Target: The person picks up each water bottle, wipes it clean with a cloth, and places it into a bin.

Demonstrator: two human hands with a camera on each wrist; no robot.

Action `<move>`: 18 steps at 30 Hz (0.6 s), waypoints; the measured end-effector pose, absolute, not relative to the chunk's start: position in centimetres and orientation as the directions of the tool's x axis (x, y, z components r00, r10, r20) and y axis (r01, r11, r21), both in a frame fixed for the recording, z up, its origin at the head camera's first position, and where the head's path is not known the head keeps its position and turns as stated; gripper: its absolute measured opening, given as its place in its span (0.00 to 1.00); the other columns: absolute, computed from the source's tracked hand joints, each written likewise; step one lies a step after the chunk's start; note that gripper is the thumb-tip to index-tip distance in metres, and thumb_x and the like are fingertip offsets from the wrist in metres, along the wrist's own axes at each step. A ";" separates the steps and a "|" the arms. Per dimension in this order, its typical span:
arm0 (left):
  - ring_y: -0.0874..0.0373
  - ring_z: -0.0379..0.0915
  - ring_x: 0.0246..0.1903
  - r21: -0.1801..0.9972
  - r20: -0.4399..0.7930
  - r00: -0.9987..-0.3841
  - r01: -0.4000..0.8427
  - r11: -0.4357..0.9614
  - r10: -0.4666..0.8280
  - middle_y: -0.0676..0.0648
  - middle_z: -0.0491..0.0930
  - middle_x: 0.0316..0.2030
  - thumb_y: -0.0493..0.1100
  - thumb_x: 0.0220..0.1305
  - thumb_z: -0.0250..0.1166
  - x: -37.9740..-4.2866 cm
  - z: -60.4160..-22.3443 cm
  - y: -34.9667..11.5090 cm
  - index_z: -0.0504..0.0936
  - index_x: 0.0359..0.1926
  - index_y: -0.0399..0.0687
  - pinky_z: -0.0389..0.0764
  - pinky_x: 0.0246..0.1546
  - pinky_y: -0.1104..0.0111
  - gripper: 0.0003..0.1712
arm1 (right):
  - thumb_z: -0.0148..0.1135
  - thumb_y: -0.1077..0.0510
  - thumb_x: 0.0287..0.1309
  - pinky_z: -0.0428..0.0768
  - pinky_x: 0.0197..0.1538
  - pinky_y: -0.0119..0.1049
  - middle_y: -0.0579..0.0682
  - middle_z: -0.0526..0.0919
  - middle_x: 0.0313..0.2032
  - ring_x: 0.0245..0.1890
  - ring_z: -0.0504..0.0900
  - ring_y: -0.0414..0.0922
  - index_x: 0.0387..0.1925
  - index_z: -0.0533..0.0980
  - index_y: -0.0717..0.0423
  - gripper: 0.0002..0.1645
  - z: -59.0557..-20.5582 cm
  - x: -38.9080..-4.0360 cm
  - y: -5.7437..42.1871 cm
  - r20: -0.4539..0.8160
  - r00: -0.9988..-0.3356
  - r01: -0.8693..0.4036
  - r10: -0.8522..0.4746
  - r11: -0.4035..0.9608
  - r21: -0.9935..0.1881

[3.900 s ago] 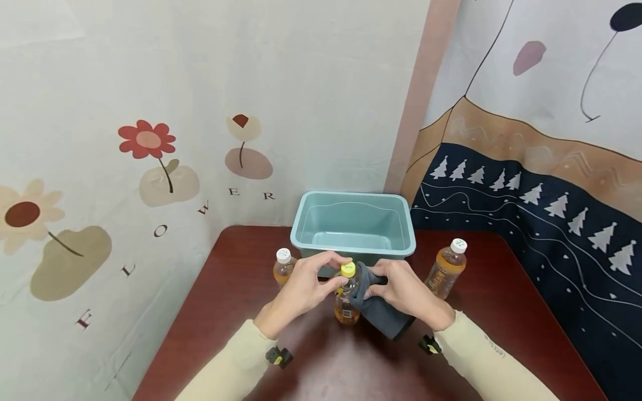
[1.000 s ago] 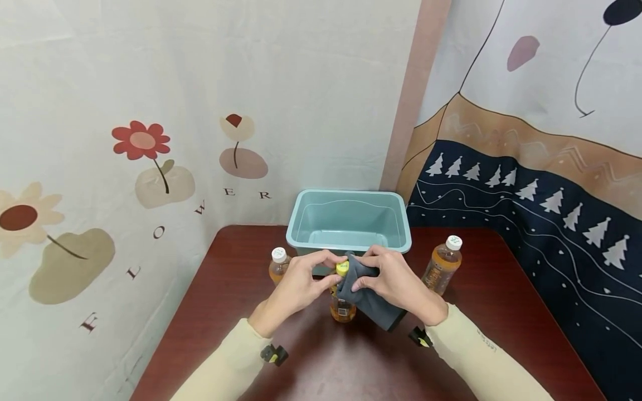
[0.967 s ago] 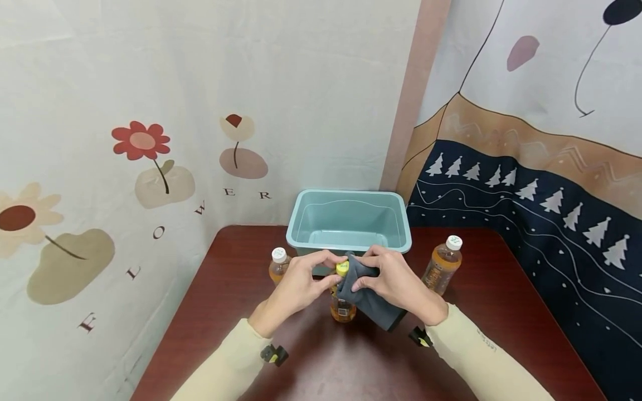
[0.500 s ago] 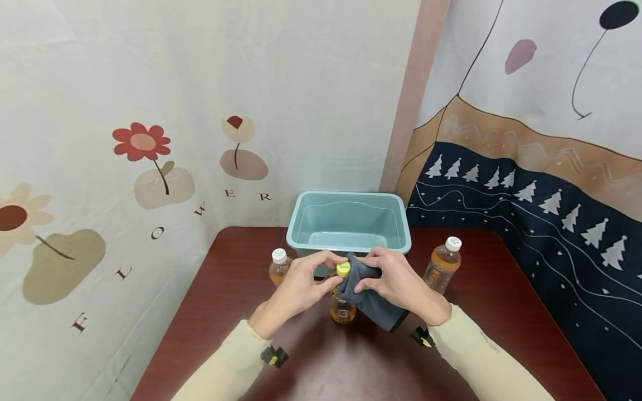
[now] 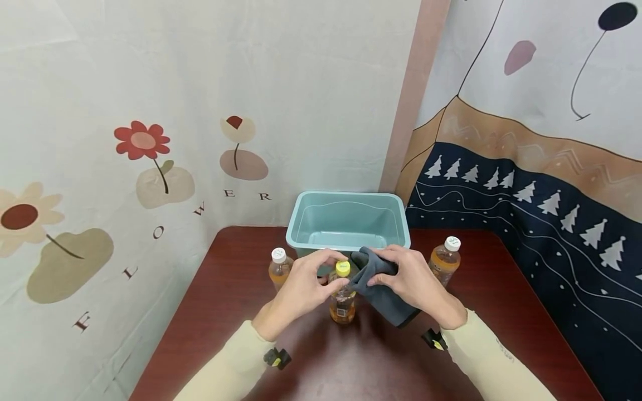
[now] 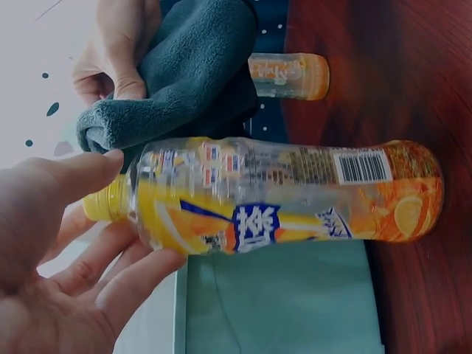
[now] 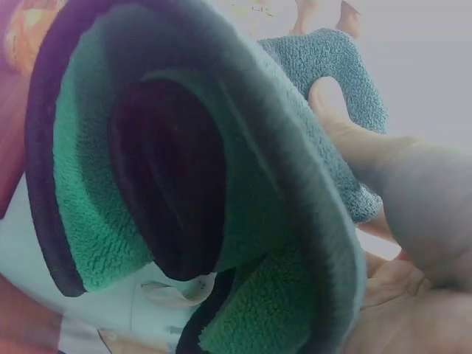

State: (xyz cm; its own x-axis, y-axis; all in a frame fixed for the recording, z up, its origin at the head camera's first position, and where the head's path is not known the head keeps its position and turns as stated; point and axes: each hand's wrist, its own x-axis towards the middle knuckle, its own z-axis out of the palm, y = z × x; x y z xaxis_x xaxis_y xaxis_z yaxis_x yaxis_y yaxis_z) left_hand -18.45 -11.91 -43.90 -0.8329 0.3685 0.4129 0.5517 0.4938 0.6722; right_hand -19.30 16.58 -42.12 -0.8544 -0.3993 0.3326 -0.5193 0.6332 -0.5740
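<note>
Rightward, away from the yellow cap [image 5: 343,268], the person's right hand [image 5: 413,281] has drawn the grey-blue towel [image 5: 386,303] since half a second ago, so more of the tea bottle [image 5: 343,308] shows now. That bottle stands upright on the reddish-brown bench [image 5: 351,367], in front of the teal plastic bin [image 5: 346,214]. The left hand [image 5: 303,281] has its thumb and fingers curled around the bottle just at the cap and neck; from where I stand I can't tell how firmly they press. On the other side, the right hand's fingers pinch the folded, dark-edged towel, thumb on top, its lower part hanging down. The towel is just beside the bottle's neck, though whether they touch I can't make out. One white-capped bottle [image 5: 280,271] is partly hidden behind the left hand; another bottle with a white cap [image 5: 444,262] stands beyond the right.
</note>
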 end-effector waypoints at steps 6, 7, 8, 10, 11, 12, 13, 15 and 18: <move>0.55 0.87 0.48 0.666 0.426 -0.835 0.550 0.504 0.348 0.52 0.92 0.52 0.43 0.68 0.88 -18.5 -44.0 -11.5 0.90 0.58 0.56 0.91 0.39 0.68 0.22 | 0.92 0.56 0.59 0.94 0.58 0.48 0.50 0.96 0.59 0.53 0.93 0.47 0.70 0.88 0.48 0.37 -42.3 -19.3 16.9 0.339 -0.863 -0.504 -0.374 0.618 -0.603; 0.55 0.87 0.49 0.667 0.426 -0.837 0.547 0.506 0.344 0.52 0.92 0.52 0.43 0.68 0.88 -18.5 -44.0 -11.4 0.91 0.58 0.56 0.91 0.40 0.70 0.21 | 0.92 0.57 0.59 0.94 0.58 0.48 0.50 0.96 0.59 0.53 0.93 0.47 0.68 0.88 0.48 0.36 -42.3 -19.3 16.9 0.340 -0.863 -0.504 -0.372 0.613 -0.608; 0.55 0.87 0.49 0.672 0.424 -0.840 0.542 0.504 0.338 0.53 0.91 0.53 0.44 0.67 0.88 -18.5 -44.0 -11.5 0.91 0.58 0.57 0.91 0.41 0.70 0.21 | 0.92 0.57 0.59 0.95 0.57 0.47 0.49 0.97 0.58 0.51 0.93 0.47 0.67 0.89 0.47 0.34 -42.3 -19.3 16.9 0.341 -0.864 -0.504 -0.371 0.607 -0.615; 0.54 0.86 0.51 0.686 0.420 -0.847 0.532 0.496 0.327 0.52 0.88 0.52 0.44 0.67 0.89 -18.5 -44.0 -11.6 0.94 0.58 0.58 0.92 0.44 0.71 0.21 | 0.91 0.58 0.59 0.95 0.56 0.46 0.49 0.97 0.57 0.50 0.93 0.46 0.64 0.89 0.47 0.32 -42.4 -19.3 16.8 0.346 -0.861 -0.507 -0.371 0.598 -0.620; 0.53 0.86 0.51 0.690 0.421 -0.848 0.530 0.494 0.321 0.52 0.87 0.51 0.45 0.66 0.89 -18.5 -44.0 -11.6 0.95 0.58 0.60 0.92 0.45 0.71 0.21 | 0.91 0.58 0.59 0.95 0.55 0.45 0.49 0.97 0.57 0.50 0.93 0.45 0.64 0.90 0.48 0.31 -42.5 -19.4 16.7 0.351 -0.859 -0.511 -0.371 0.594 -0.622; 0.52 0.85 0.49 0.693 0.422 -0.849 0.528 0.490 0.318 0.51 0.86 0.51 0.45 0.66 0.89 -18.4 -43.9 -11.8 0.96 0.59 0.61 0.91 0.45 0.72 0.22 | 0.91 0.58 0.59 0.95 0.55 0.44 0.49 0.97 0.57 0.50 0.93 0.45 0.63 0.90 0.48 0.31 -42.5 -19.4 16.6 0.356 -0.857 -0.514 -0.372 0.590 -0.623; 0.52 0.85 0.47 0.696 0.424 -0.849 0.528 0.487 0.316 0.50 0.86 0.50 0.45 0.65 0.89 -18.4 -43.9 -11.9 0.96 0.59 0.63 0.90 0.45 0.73 0.22 | 0.91 0.59 0.59 0.95 0.55 0.43 0.49 0.97 0.57 0.50 0.94 0.45 0.63 0.91 0.49 0.31 -42.6 -19.4 16.5 0.360 -0.855 -0.518 -0.374 0.586 -0.623; 0.51 0.83 0.43 0.686 0.433 -0.844 0.536 0.491 0.317 0.50 0.87 0.49 0.44 0.65 0.89 -18.5 -44.0 -12.1 0.97 0.61 0.65 0.86 0.41 0.73 0.24 | 0.91 0.58 0.59 0.95 0.55 0.42 0.50 0.96 0.57 0.50 0.94 0.45 0.64 0.92 0.50 0.30 -42.8 -19.5 16.1 0.368 -0.848 -0.530 -0.382 0.580 -0.619; 0.55 0.87 0.42 0.697 0.436 -0.841 0.540 0.472 0.320 0.51 0.92 0.49 0.42 0.64 0.89 -18.6 -44.0 -12.2 0.96 0.62 0.63 0.89 0.42 0.75 0.27 | 0.90 0.57 0.61 0.94 0.54 0.39 0.49 0.95 0.56 0.50 0.92 0.44 0.64 0.92 0.49 0.30 -43.1 -19.6 15.5 0.370 -0.834 -0.550 -0.409 0.563 -0.616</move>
State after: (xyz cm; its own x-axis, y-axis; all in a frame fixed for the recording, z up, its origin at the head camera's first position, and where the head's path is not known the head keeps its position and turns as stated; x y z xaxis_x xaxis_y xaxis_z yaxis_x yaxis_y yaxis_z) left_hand -18.64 -12.23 -43.98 -0.8413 0.3198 0.4358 0.5402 0.4718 0.6968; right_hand -19.58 15.52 -43.11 -0.8340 -0.4090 0.3703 -0.5500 0.5634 -0.6164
